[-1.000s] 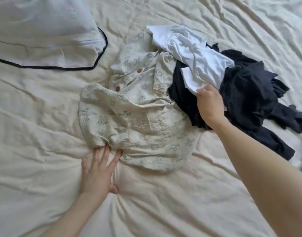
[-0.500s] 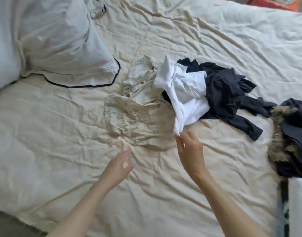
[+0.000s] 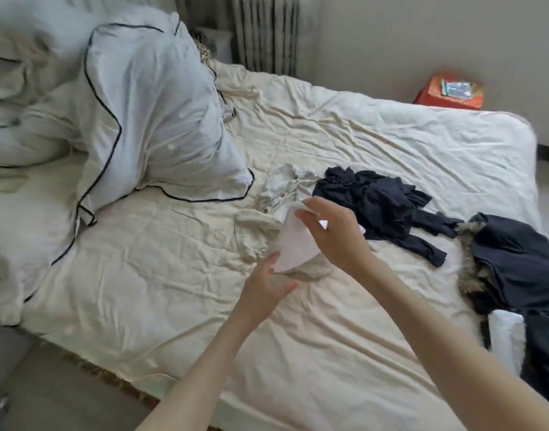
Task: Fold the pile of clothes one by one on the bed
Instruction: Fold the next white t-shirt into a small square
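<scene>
None of the clothes looks folded yet. Both hands hold the white top [image 3: 293,244] above the cream shirt [image 3: 267,225]: right hand [image 3: 335,234] gripping its upper edge, left hand [image 3: 267,283] pinching the bottom. Dark clothes [image 3: 378,203] lie right of the shirt.

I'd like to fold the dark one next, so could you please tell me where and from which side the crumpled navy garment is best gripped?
Grip the navy garment by the long sleeve-like strip trailing toward the near right, at its free end. That end lies flat and apart from the bunched heap, so coming from the near side with the right hand looks easiest, once it releases the white garment.
</scene>
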